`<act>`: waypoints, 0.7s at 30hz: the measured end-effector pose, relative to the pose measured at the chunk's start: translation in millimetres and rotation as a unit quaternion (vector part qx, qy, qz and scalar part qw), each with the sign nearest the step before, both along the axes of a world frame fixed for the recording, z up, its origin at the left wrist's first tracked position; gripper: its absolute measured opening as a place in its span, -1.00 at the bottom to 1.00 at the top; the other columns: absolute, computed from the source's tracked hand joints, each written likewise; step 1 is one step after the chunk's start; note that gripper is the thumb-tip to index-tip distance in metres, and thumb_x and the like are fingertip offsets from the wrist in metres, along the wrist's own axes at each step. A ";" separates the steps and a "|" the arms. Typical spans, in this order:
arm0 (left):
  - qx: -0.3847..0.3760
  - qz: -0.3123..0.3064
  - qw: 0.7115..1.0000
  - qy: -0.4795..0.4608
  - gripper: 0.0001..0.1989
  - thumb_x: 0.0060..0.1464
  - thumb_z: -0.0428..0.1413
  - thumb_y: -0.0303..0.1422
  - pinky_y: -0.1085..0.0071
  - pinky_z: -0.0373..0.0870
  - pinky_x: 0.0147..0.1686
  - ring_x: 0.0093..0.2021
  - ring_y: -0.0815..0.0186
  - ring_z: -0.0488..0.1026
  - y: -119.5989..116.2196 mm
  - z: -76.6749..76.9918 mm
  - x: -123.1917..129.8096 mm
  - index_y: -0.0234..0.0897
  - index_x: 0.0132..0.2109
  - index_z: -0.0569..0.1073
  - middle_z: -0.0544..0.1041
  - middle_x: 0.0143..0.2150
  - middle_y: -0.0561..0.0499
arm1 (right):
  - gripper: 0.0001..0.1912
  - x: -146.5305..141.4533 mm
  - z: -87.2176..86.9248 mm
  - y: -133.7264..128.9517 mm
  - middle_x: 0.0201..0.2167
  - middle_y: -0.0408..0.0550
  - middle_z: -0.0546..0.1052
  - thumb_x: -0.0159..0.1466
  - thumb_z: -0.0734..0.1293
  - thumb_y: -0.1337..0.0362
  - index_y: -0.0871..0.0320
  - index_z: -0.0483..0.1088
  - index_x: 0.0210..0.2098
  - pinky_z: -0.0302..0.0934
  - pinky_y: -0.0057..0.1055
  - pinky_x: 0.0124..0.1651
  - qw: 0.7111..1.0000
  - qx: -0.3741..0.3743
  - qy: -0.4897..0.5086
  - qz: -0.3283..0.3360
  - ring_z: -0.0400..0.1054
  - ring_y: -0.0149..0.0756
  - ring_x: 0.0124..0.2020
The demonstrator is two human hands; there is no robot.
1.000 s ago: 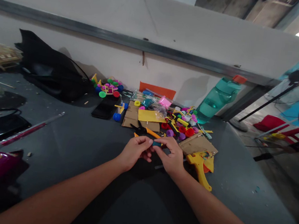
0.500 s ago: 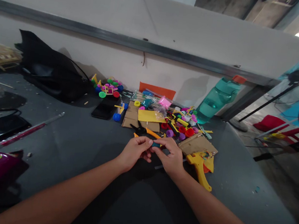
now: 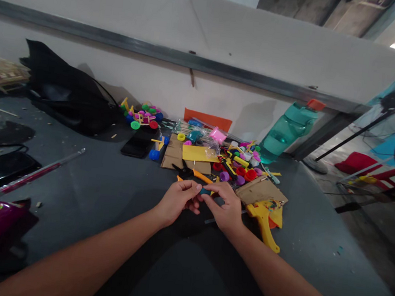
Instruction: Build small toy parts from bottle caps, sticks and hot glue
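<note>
Over the dark grey table, two bare hands are meeting around a small teal cap-like piece, which is sitting raised between their fingertips near the middle of the view. The right hand is pinching the piece narrowly, its thumb underneath and its forefinger on top, while the left hand is gripping the left end with thumb and forefinger, its other fingers curling loosely below. Fingers are covering part of the piece, so its full shape is not showing. Just beyond the hands, orange-handled pliers are lying in front of a folded cardboard piece, on which a yellow card is resting. To the right, a yellow glue gun is lying just beside the right wrist, near a second cardboard piece. Red and purple bottle caps are clustering behind that cardboard, and a teal water bottle with an orange lid is standing near the wall. On the left, a black smartphone is lying flat, and a black bag is slumping farther over.
</note>
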State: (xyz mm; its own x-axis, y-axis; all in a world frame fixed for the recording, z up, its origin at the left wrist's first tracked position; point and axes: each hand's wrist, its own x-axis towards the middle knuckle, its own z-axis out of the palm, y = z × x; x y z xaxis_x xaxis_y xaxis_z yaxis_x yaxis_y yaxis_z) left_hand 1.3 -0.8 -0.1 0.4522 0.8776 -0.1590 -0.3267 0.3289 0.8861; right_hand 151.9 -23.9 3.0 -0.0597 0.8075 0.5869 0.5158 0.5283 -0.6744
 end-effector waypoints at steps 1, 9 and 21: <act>0.000 0.000 1.000 0.000 -0.72 -0.05 0.16 -0.19 0.51 0.39 -0.62 -0.61 0.50 0.30 0.0 0.1 0.0 -0.36 -0.43 0.39 0.41 -0.52 0.07 | -0.90 0.1 0.2 -0.1 -0.37 -0.07 0.49 0.14 0.33 0.30 0.07 0.44 -0.31 0.27 -0.31 -0.29 1.000 0.000 0.000 -0.001 0.34 -0.27 -0.31; 0.012 -0.009 1.000 0.012 -0.70 -0.06 0.16 -0.16 0.47 0.41 -0.60 -0.59 0.48 0.32 -1.1 0.8 0.1 -0.36 -0.43 0.39 0.42 -0.51 0.06 | -0.91 -0.1 3.0 -1.7 -0.38 -0.07 0.49 0.15 0.33 0.27 0.07 0.44 -0.32 0.26 -0.31 -0.30 1.000 -0.003 0.012 -0.024 0.35 -0.29 -0.35; 0.023 -0.013 1.000 0.009 -0.72 -0.04 0.15 -0.18 0.49 0.41 -0.60 -0.58 0.48 0.31 -1.8 -0.1 -0.3 -0.36 -0.42 0.40 0.42 -0.49 0.05 | -0.91 -0.8 3.2 -1.3 -0.39 -0.08 0.50 0.15 0.33 0.28 0.07 0.44 -0.32 0.26 -0.33 -0.32 1.000 0.002 0.013 -0.023 0.35 -0.29 -0.36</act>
